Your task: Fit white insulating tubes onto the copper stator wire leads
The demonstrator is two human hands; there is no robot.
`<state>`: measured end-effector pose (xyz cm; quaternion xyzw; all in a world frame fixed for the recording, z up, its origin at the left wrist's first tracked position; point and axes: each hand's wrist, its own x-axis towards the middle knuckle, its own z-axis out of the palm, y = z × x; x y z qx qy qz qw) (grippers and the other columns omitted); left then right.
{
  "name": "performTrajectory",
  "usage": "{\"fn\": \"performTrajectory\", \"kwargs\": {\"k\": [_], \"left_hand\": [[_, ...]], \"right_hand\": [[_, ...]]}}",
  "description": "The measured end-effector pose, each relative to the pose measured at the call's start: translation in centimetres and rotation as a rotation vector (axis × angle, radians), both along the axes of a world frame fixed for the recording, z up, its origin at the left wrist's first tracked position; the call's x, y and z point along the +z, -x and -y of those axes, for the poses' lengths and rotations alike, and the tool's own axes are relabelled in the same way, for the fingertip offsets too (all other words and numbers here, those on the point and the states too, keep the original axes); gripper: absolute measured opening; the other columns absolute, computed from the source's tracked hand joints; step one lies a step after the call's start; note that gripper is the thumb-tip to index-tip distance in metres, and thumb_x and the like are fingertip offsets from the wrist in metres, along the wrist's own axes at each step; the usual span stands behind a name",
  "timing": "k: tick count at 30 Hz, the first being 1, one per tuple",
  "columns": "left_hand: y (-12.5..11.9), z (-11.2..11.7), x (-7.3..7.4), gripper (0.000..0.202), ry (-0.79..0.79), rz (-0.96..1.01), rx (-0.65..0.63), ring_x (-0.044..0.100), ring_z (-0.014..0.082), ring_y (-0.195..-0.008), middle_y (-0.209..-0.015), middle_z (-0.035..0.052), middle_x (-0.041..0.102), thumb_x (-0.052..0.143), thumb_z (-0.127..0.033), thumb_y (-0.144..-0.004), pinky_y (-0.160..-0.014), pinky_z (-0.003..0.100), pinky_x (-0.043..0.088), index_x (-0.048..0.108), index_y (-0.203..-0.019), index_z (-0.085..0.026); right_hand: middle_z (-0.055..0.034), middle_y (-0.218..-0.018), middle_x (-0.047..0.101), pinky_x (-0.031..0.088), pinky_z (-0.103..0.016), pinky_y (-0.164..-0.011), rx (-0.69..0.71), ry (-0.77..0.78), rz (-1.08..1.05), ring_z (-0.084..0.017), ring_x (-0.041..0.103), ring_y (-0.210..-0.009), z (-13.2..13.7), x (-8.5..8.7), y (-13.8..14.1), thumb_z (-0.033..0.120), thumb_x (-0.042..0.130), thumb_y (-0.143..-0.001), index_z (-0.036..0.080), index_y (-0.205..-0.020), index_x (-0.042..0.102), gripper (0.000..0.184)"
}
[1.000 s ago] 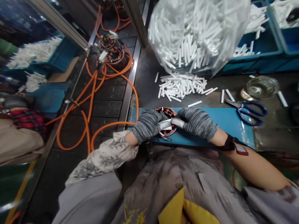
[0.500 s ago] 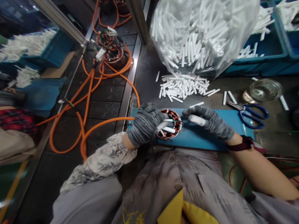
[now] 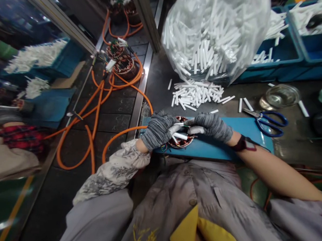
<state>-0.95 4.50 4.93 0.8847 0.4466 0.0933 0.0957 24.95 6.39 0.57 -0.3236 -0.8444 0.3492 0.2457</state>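
Note:
A round motor stator (image 3: 181, 144) with copper windings lies on a blue mat, partly covered by both hands. My left hand (image 3: 158, 130), in a grey striped glove, is closed at the stator's left side, its thumb and finger gripping a white sleeve (image 3: 179, 124). A thin green wire (image 3: 186, 126) comes out of the sleeve's right end. My right hand (image 3: 213, 127), gloved too, has its thumb and fingertips closed around that wire's end over the stator's right side. Another white tube (image 3: 181, 136) lies across the windings below.
Loose white tubes (image 3: 197, 93) are heaped behind the mat (image 3: 216, 148), below a clear bag of tubes (image 3: 214, 33). Blue scissors (image 3: 271, 122) and a glass bowl (image 3: 282, 96) stand right. Orange cables (image 3: 97, 120) and other stators (image 3: 124, 66) occupy the left track. A person's sleeve (image 3: 22, 138) shows far left.
My right hand has moved left, from beside the stator to over its right side, and its fingertips have closed at the green wire. My left hand has stayed at the stator.

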Motion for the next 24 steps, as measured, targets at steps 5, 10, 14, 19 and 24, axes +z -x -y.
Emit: {"fn": "performTrajectory", "kwargs": {"k": [5,10,14,19,24], "left_hand": [[-0.5,0.2,0.6,0.029,-0.031,-0.009,-0.019,0.069,0.0254,-0.096,-0.097,0.0076,0.078,0.054,-0.036,-0.103,-0.096,0.042,0.051,0.078,-0.105,-0.019],[-1.6,0.2,1.3,0.030,-0.064,-0.057,0.001,0.069,0.0271,-0.096,-0.094,0.0089,0.077,0.055,-0.038,-0.103,-0.096,0.043,0.050,0.077,-0.102,-0.018],[-2.4,1.3,1.0,0.029,-0.158,-0.047,-0.004,0.069,0.0286,-0.095,-0.097,0.0095,0.078,0.053,-0.034,-0.102,-0.095,0.046,0.050,0.077,-0.106,-0.018],[-2.4,2.7,0.0,0.025,-0.294,-0.001,0.009,0.067,0.0299,-0.092,-0.089,0.0111,0.076,0.057,-0.032,-0.099,-0.099,0.051,0.047,0.077,-0.098,-0.017],[-1.5,2.0,-0.8,0.024,-0.250,0.122,-0.045,0.067,0.0269,-0.086,-0.087,0.0080,0.077,0.058,-0.032,-0.099,-0.090,0.045,0.049,0.079,-0.098,-0.020]], "right_hand": [[-0.0133,-0.097,0.075,0.040,-0.036,-0.074,0.078,-0.614,0.399,-0.023,0.061,-0.082,1.1,2.6,-0.1,0.030,0.042,-0.110,0.017,-0.120,0.076,0.038],[-0.0112,-0.079,0.068,0.039,-0.038,-0.077,0.103,-0.420,0.477,-0.022,0.055,-0.076,0.3,4.4,0.4,0.022,0.047,-0.101,0.016,-0.087,0.074,0.032],[-0.0050,-0.062,0.058,0.043,-0.036,-0.072,-0.314,0.188,0.075,-0.021,0.055,-0.068,0.9,2.9,1.9,0.050,0.066,-0.092,0.019,-0.068,0.067,0.039],[-0.0032,-0.067,0.064,0.047,-0.033,-0.066,-0.549,0.501,-0.298,-0.017,0.055,-0.061,4.2,0.8,3.6,0.071,0.051,-0.097,0.019,-0.078,0.072,0.059],[-0.0102,-0.081,0.070,0.040,-0.036,-0.076,-0.397,0.173,0.003,-0.020,0.055,-0.074,3.9,1.3,-0.1,0.071,0.054,-0.097,0.016,-0.088,0.077,0.060]]}}
